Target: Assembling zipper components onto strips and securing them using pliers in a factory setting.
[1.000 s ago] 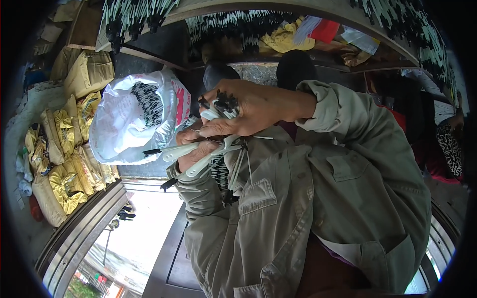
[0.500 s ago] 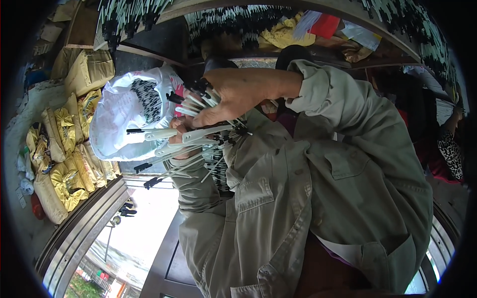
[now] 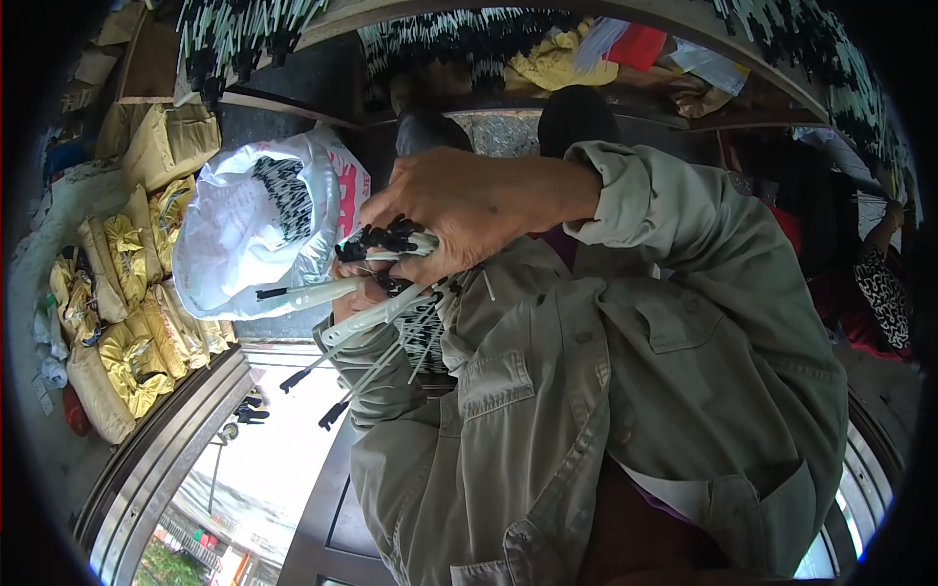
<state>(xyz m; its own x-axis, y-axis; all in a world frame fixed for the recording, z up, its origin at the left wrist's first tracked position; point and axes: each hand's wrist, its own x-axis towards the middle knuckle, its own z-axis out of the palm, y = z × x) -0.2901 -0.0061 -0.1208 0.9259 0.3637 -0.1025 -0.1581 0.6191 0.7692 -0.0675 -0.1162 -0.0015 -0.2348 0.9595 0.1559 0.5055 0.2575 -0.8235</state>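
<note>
My right hand [image 3: 454, 210] is closed round a bundle of black-tipped pale plastic sticks [image 3: 391, 242]. Lower and to the left, my left hand [image 3: 360, 296], partly covered by the sticks and my right hand, grips more pale plastic sticks [image 3: 366, 320]. These fan out toward the lower left, with black ends [image 3: 333, 415] pointing away. Some are broad and flat near the hand, others thin. Just left of both hands stands a white plastic bag [image 3: 220, 244], its mouth gaping, with many black-and-white pieces [image 3: 283, 198] inside.
Gold and brown packets [image 3: 127, 293] are piled at the left, below a cardboard box [image 3: 176, 142]. More black-tipped sticks hang over a curved rail [image 3: 391, 21] at the top. A yellow cloth [image 3: 562, 68] lies beyond. At the far right, another person's patterned sleeve [image 3: 874, 293] shows.
My right hand has turned and moved slightly down, closer over my left hand. The black tips in it now bunch together, and the sticks in my left hand point more downward.
</note>
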